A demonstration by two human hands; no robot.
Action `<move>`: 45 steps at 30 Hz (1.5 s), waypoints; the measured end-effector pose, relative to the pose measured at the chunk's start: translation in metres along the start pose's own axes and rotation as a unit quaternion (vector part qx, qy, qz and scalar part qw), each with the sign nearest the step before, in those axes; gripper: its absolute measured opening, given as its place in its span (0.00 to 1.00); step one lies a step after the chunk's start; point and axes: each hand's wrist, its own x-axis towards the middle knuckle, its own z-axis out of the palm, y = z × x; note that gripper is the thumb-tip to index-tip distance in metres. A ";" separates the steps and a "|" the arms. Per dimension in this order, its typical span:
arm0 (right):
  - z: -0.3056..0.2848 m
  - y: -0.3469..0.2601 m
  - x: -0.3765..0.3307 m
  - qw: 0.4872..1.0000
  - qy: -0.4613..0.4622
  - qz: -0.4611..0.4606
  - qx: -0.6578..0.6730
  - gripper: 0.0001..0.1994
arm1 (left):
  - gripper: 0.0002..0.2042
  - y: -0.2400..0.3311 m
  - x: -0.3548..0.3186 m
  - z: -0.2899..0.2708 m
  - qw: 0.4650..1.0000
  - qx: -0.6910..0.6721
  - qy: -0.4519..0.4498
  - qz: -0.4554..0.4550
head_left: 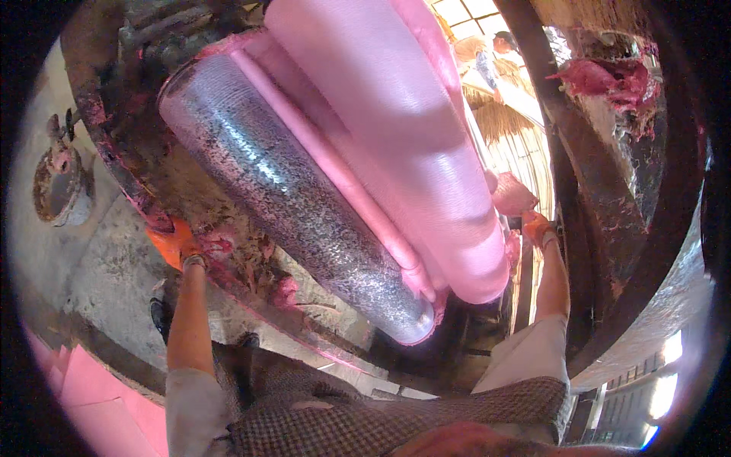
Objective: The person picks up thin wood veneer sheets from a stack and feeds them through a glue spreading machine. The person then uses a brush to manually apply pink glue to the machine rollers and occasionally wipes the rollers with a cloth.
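Note:
In front of me, two big rollers lie side by side and slanting. The nearer is a bare, mottled steel roller (293,194); the farther is wrapped in a smooth pink rubber sheet (396,129). A thick roll of pink rubber (335,171) runs along the gap between them. My left hand (175,242), in an orange glove, is closed round the dark, pink-stained machine rail (133,190) at the left. At the right end of the rollers, my orange-gloved right hand (537,227) is closed at a pink rubber piece (515,195), its fingers partly hidden.
A dirty bucket (61,190) stands on the floor at left. Flat pink sheets (106,396) are stacked at lower left. Pink scraps (285,292) cling below the rollers, and a pink lump (609,84) sits on the right-hand frame. Another person (483,57) is beyond the machine.

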 end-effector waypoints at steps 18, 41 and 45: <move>-0.060 -0.254 0.063 0.911 0.012 -0.302 0.281 0.16 | 0.35 -0.028 0.008 -0.003 0.993 -0.075 -0.087 0.039; 0.005 -0.674 -0.177 0.899 0.372 -0.217 -0.076 0.15 | 0.43 -0.130 0.170 -0.152 0.796 -0.309 -0.468 -0.228; 0.091 -0.743 -0.220 0.946 0.283 -0.140 0.071 0.27 | 0.41 -0.217 0.210 -0.235 0.823 -0.314 -0.409 -0.239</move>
